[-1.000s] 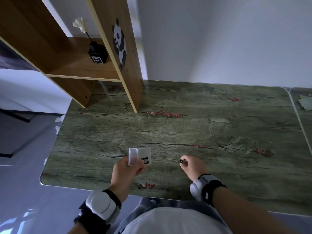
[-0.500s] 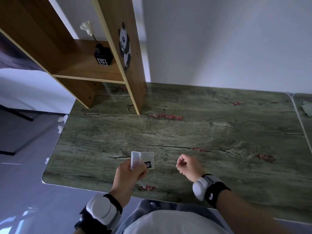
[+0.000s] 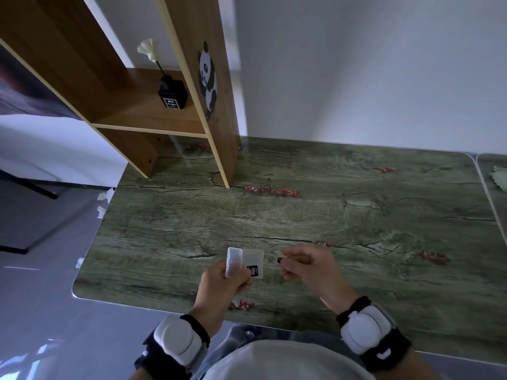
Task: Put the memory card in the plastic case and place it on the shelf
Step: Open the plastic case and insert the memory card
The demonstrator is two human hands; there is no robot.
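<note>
Plastic case [image 3: 245, 262] hinged open above the counter [image 3: 356, 215], gripped by left hand [image 3: 222, 283]; label insert visible inside. Right hand [image 3: 304, 266] pinches memory card [image 3: 279, 260] just beside it. Shelf [image 3: 142, 116] holds diffuser bottle [image 3: 172, 97].

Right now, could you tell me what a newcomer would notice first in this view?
Probably the two hands near the table's front edge: the left hand holds an open clear plastic case, and the right hand pinches a tiny black memory card beside it. Next, the wooden shelf at back left, bearing a panda sticker.
</note>
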